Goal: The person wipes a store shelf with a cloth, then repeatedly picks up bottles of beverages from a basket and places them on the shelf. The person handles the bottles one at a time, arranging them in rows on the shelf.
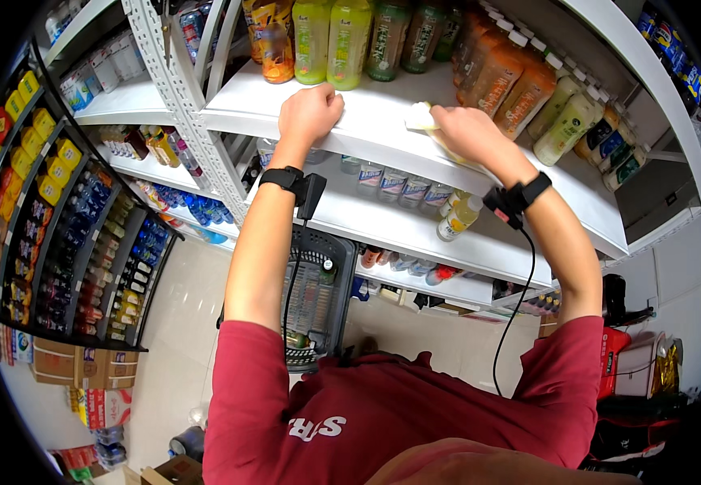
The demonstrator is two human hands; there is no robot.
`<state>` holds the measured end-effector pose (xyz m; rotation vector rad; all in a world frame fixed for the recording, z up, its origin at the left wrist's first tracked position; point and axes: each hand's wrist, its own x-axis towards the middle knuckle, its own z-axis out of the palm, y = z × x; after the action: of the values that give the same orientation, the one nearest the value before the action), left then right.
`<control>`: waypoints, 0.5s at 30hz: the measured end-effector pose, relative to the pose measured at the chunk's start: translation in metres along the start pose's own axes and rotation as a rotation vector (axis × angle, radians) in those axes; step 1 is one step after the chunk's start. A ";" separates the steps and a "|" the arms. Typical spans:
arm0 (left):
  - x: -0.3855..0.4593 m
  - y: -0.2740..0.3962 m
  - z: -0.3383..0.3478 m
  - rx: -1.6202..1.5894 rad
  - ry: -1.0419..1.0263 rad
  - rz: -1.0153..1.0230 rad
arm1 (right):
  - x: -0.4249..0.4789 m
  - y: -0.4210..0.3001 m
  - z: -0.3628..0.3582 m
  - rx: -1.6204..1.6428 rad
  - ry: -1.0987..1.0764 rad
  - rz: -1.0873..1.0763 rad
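Note:
My right hand [464,134] grips a pale white-and-yellow cloth [420,116] against the white upper shelf [380,112]. My left hand [312,113] is curled into a fist at that shelf's front edge, with nothing visible in it. Just behind the fist stand yellow-green drink bottles [346,45] and an orange drink bottle [277,54]. Darker green bottles [389,42] stand farther right along the row. Close to my right hand, several orange-coloured bottles [496,76] are lined up, with pale green bottles [567,124] beside them. The fingers of both hands are partly hidden.
Clear bottles [414,189] and a yellow-labelled bottle [459,218] stand on the shelf below. A dark plastic basket [345,291] holding a few bottles is below my left arm. A black display rack [93,242] stands left, near cardboard boxes [83,364]. Cables [534,260] hang from both wristbands.

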<state>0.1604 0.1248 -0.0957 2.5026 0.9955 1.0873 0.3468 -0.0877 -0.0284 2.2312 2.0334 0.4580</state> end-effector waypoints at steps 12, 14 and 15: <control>-0.077 -0.049 -0.022 -0.685 0.072 0.094 | -0.141 -0.117 0.064 0.721 0.317 -0.181; -0.119 -0.058 -0.036 -0.658 -0.021 -0.011 | -0.161 -0.130 0.115 0.797 0.218 -0.044; -0.140 -0.072 -0.029 -0.668 -0.105 -0.076 | -0.167 -0.135 0.136 0.808 0.165 0.019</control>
<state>0.0353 0.0825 -0.1866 1.9377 0.5623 1.0346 0.2431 -0.2184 -0.2201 2.6768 2.6182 -0.2560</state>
